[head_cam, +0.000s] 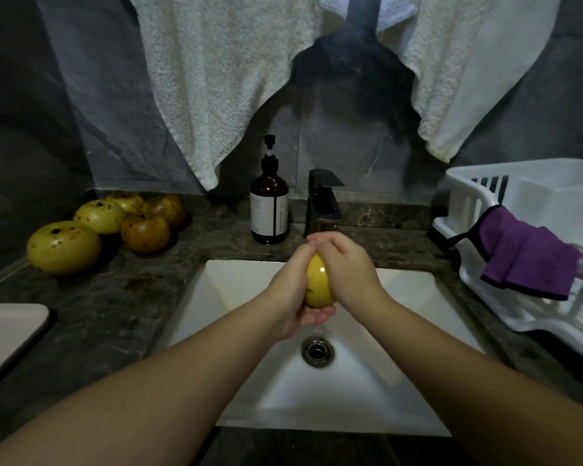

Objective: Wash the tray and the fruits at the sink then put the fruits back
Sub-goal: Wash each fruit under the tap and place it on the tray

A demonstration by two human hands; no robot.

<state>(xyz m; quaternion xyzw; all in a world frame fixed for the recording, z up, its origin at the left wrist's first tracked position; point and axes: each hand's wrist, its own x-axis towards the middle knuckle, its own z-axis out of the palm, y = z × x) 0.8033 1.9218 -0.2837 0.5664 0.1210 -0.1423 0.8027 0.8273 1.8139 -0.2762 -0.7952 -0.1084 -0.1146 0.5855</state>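
A yellow fruit [318, 284] is clasped between both my hands above the white sink [236, 290], just in front of the dark faucet [322, 203]. My left hand [295, 294] cups it from the left and underneath. My right hand [345, 264] wraps over its right side and top, fingers curled. Several more spotted yellow and brown fruits [108, 227] lie on the dark counter at the left. The corner of a pale tray [11, 334] shows at the left edge.
A brown pump soap bottle [269, 210] stands left of the faucet. A white dish rack [532, 237] with a purple cloth [525, 257] draped over its rim sits at the right. White towels [223, 79] hang on the wall behind. The sink drain [318, 351] lies below my hands.
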